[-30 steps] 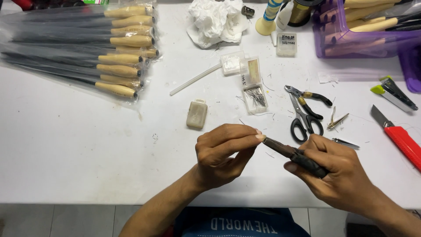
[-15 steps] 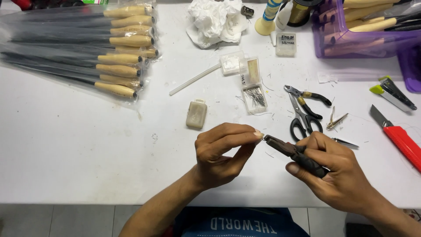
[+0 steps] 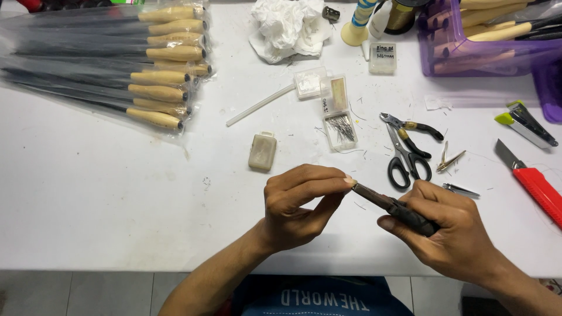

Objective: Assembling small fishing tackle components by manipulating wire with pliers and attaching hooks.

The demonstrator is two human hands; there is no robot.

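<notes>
Little has shifted: left hand [image 3: 298, 205] still pinches the tip of the dark tool [image 3: 393, 206], right hand [image 3: 442, 231] stays clamped around its handle, above the surface [image 3: 105, 199] near the scissors [image 3: 405, 161].

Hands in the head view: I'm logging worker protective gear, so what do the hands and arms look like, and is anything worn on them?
Both are bare: the left hand and right hand show no gloves, rings, watch or sleeves on the forearms in view.

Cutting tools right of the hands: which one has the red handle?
The utility knife at the table's right edge: red handle, bare blade pointing away. The scissors and pliers have black handles; the other cutter is grey with yellow-green.
</notes>
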